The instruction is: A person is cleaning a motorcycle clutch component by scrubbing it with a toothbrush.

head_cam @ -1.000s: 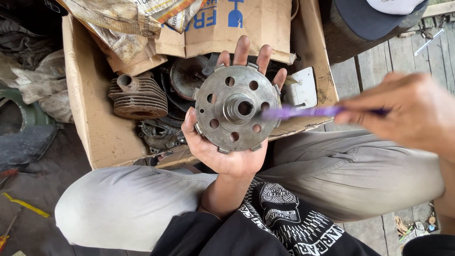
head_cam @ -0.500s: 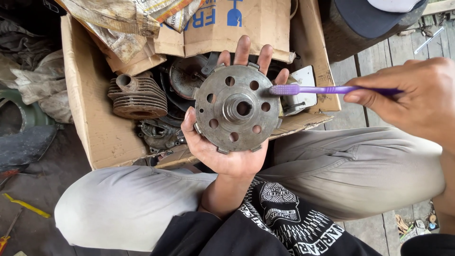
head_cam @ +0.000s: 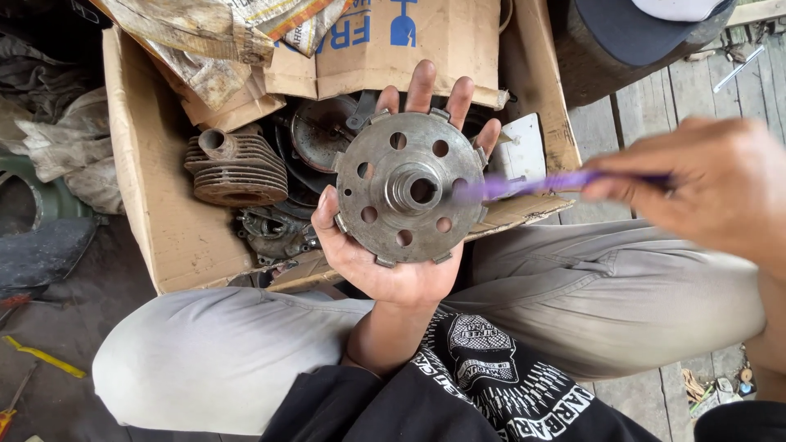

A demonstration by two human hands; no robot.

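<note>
1. Over the lap, left hand [head_cam: 393, 262] cups metal disc [head_cam: 407, 188], fingers spread behind.
2. Right hand [head_cam: 704, 184] pinches blurred purple brush [head_cam: 532, 185]; bristles unclear.
3. Behind, brown cardboard box [head_cam: 139, 188], blue print, flaps hide parts.

Soft, even daylight is seen; shadows are weak. The right hand [head_cam: 704, 192] and purple brush [head_cam: 540, 185] are motion-blurred.
</note>
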